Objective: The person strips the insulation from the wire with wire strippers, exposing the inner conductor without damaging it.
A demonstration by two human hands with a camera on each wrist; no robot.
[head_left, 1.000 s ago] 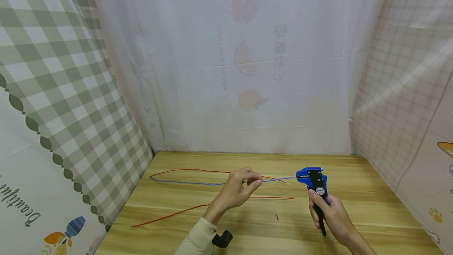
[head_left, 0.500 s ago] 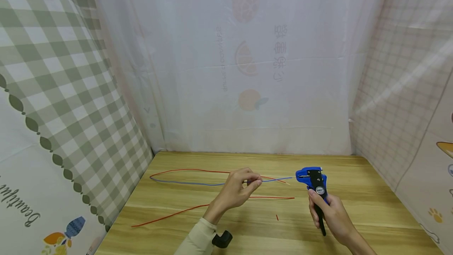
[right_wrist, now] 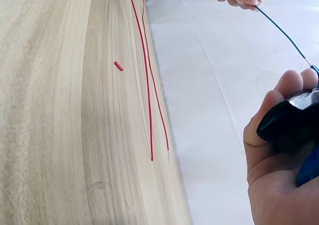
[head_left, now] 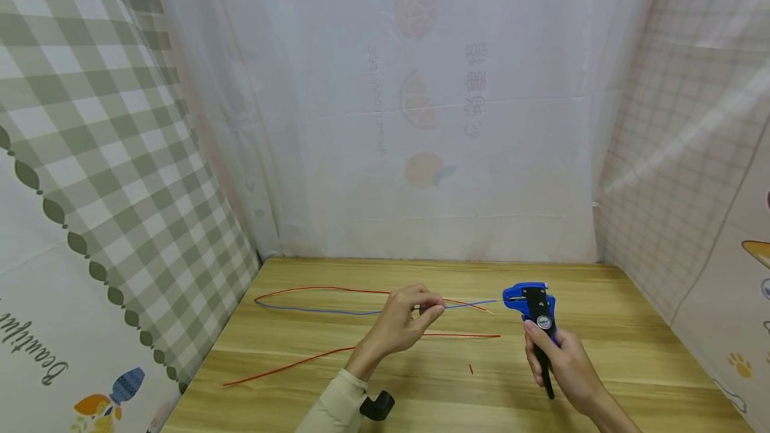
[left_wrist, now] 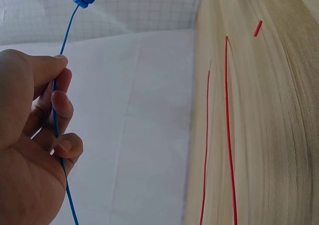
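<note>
My left hand [head_left: 400, 326] pinches a blue wire [head_left: 472, 304] between thumb and fingers above the table; in the left wrist view the wire [left_wrist: 66, 33] also runs down across the curled fingers. My right hand [head_left: 568, 369] grips a blue and black wire stripper [head_left: 535, 299] by its handles, its nose pointing left. At that nose lies the wire's far end, where a thin pale tip shows in the right wrist view beside the stripper [right_wrist: 315, 69]. My right fingers [right_wrist: 289, 85] wrap the black handle [right_wrist: 286, 125].
On the wooden table [head_left: 631, 339] lie a red wire [head_left: 460, 335], partly hidden behind my left arm, and a short red piece [head_left: 471, 369]. Farther back, another red wire [head_left: 327, 287] with a bare tip meets the blue one at the left. Printed curtains [head_left: 511, 219] enclose the table.
</note>
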